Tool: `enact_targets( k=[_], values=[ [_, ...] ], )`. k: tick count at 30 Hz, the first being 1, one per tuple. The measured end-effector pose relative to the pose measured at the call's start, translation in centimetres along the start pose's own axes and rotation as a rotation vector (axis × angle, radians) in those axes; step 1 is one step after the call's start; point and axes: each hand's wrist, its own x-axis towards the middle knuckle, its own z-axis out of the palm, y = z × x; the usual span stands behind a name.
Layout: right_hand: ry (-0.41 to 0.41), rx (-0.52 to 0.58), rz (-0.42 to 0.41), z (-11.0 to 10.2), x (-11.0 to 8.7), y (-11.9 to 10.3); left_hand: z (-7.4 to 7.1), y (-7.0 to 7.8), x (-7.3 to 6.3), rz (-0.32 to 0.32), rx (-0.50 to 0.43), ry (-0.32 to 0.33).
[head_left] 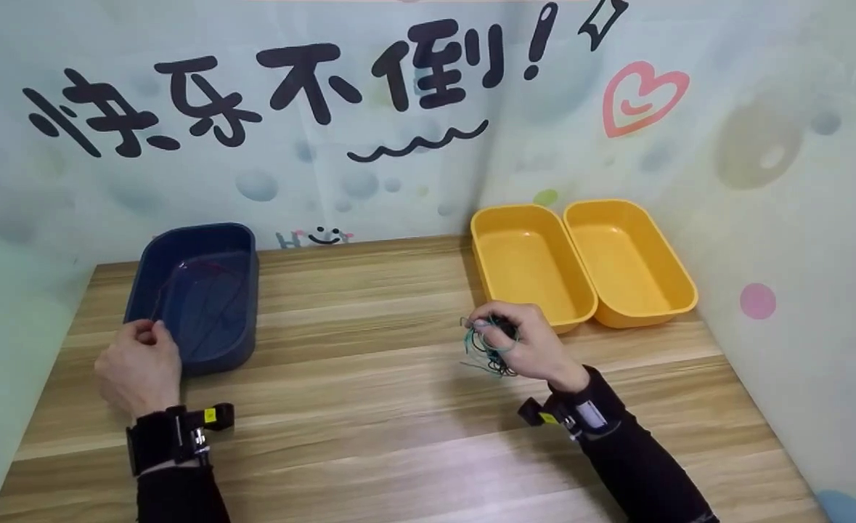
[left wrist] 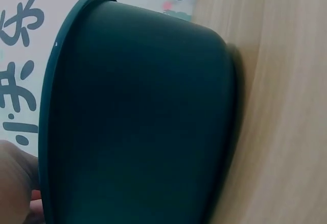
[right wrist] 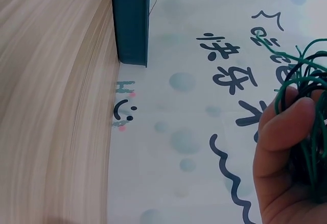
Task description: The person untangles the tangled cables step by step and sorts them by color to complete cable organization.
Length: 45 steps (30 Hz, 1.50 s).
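Observation:
My left hand (head_left: 139,367) is at the near left rim of a dark blue bin (head_left: 247,345), thumb and fingertips pinching a thin red wire (head_left: 157,299). The wire runs up from the fingers and curves across the bin's inside. In the left wrist view the bin's outer wall (left wrist: 138,101) fills most of the picture and hides much of that hand. My right hand (head_left: 536,345) grips a tangled bundle of green and black wires (right wrist: 311,83) above the table, just in front of the left yellow bin. Loose wire ends stick out past its fingers.
Two yellow bins, a left one (head_left: 482,254) and a right one (head_left: 678,287), stand side by side at the back right of the wooden table (head_left: 355,407). A printed backdrop (head_left: 413,196) rises behind the table and along its sides.

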Motion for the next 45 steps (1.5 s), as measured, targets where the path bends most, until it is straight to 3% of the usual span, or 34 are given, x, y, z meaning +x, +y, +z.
enact_targets(
  k=[5,12,18,23,26,29,34,38,42,45],
  values=[
    [0.009,-0.013,0.03,0.0,0.0,0.1,0.0,-0.1,0.0,0.02,0.001,-0.012],
    [0.015,0.007,0.085,-0.2,0.1,0.2,-0.3,0.0,0.0,0.002,-0.02,-0.081],
    [0.091,-0.021,0.165,-0.2,0.3,0.4,-0.8,0.7,-0.2,0.02,-0.039,-0.098],
    [0.159,-0.023,0.263,-0.2,0.5,0.6,-1.2,3.4,-1.4,0.16,-0.243,-0.055],
    [0.184,0.013,0.32,-0.2,0.6,0.6,-1.2,5.9,-3.1,0.257,-0.358,-0.035],
    [0.208,0.063,0.37,-0.3,0.8,0.6,-0.9,8.5,-5.1,0.31,-0.462,-0.072],
    [0.223,0.136,0.431,-0.2,0.9,0.6,0.1,12.1,-9.0,0.326,-0.724,-0.25],
    [0.199,0.199,0.467,0.0,0.9,0.2,1.0,14.1,-12.5,0.305,-0.923,-0.476],
    [0.17,0.245,0.445,0.6,0.8,-0.6,1.7,15.3,-15.5,0.275,-0.978,-0.689],
    [0.142,0.254,0.394,1.2,0.5,-1.2,2.1,15.7,-17.2,0.259,-0.969,-0.801]
  ],
)
